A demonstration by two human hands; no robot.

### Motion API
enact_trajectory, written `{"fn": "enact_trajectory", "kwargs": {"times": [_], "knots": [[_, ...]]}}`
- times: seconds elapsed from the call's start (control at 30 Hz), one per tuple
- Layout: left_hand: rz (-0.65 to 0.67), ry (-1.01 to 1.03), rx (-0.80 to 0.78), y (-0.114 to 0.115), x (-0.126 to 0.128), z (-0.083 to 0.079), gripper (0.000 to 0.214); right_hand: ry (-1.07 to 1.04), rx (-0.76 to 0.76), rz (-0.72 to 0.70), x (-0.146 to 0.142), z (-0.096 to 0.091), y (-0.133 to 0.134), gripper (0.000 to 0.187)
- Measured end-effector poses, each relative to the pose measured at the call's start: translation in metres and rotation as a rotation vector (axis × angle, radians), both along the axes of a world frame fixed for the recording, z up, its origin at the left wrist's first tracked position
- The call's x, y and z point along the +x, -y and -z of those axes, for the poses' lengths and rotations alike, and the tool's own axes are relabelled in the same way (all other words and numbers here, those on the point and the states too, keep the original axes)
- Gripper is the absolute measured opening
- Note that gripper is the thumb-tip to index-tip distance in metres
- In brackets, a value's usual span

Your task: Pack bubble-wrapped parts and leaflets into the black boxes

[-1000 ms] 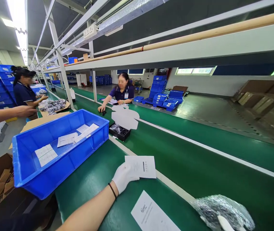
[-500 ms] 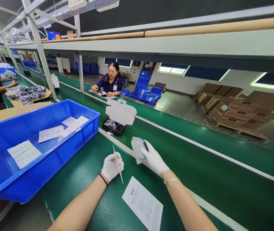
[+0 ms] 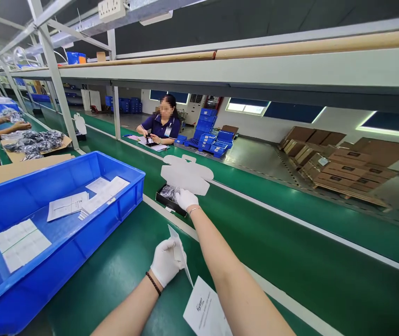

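Left hand (image 3: 166,262): grip clamped on a white leaflet (image 3: 175,237) above the table (image 3: 122,270). Right hand (image 3: 186,198) reaches into the open black box (image 3: 167,201); its grip state cannot be determined.

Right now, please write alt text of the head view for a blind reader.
A gloved right hand reaches to an open black box on a green conveyor, while the gloved left hand holds a white leaflet. A blue bin of papers stands left.

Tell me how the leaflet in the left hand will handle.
Probably very light: the left hand pinches the leaflet by one edge. Likely fairly stiff, since it stands up without drooping. Thin paper, so it may crease easily.
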State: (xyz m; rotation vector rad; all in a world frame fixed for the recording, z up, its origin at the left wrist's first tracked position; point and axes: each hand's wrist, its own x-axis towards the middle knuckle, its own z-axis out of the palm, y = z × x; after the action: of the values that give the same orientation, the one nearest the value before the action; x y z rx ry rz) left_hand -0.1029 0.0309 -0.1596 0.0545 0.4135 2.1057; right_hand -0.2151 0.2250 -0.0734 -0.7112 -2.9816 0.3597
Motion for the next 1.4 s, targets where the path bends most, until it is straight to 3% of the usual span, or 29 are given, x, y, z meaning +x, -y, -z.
{"fn": "enact_trajectory", "kwargs": {"times": [0.27, 0.43, 0.57, 0.67, 0.77, 0.83, 0.93, 1.0, 1.07, 1.17, 1.3, 1.4], "knots": [[0.028, -0.011, -0.034, -0.005, 0.005, -0.003, 0.017, 0.049, 0.110, -0.010, 0.014, 0.012, -0.030, 0.072], [0.010, 0.118, -0.048, -0.005, 0.005, -0.007, 0.013, 0.040, 0.114, 0.061, 0.031, 0.022, -0.012, 0.073], [0.009, -0.004, -0.097, -0.006, 0.003, -0.007, 0.023, -0.008, 0.090, 0.082, 0.049, 0.027, 0.002, 0.080], [-0.098, -0.189, -0.193, -0.008, 0.002, -0.006, 0.033, -0.029, 0.021, 0.078, 0.063, 0.011, 0.000, 0.079], [-0.270, -0.365, -0.353, -0.009, 0.002, -0.005, 0.040, -0.090, -0.058, 0.024, 0.089, -0.023, -0.006, 0.059], [-0.335, -0.465, -0.472, -0.009, 0.002, -0.004, 0.038, -0.111, -0.157, -0.113, 0.117, -0.048, -0.005, 0.056], [-0.379, -0.600, -0.586, -0.008, 0.004, -0.004, 0.031, 0.059, -0.328, -0.416, 0.159, -0.072, 0.005, 0.045], [-0.389, -0.674, -0.618, -0.007, 0.005, -0.006, 0.027, 0.207, -0.239, -0.469, 0.176, -0.079, 0.012, 0.035], [-0.380, -0.694, -0.616, -0.005, 0.007, -0.008, 0.028, 0.246, -0.028, -0.401, 0.179, -0.083, 0.012, 0.028], [-0.368, -0.620, -0.552, -0.005, 0.008, -0.010, 0.046, 0.088, 0.180, -0.244, 0.164, -0.087, -0.010, 0.037], [-0.334, -0.577, -0.536, -0.004, 0.007, -0.009, 0.053, -0.045, 0.285, 0.079, 0.134, -0.081, -0.053, 0.041], [-0.310, -0.589, -0.537, -0.004, 0.007, -0.009, 0.046, 0.019, 0.270, 0.137, 0.123, -0.058, -0.069, 0.038]]}}
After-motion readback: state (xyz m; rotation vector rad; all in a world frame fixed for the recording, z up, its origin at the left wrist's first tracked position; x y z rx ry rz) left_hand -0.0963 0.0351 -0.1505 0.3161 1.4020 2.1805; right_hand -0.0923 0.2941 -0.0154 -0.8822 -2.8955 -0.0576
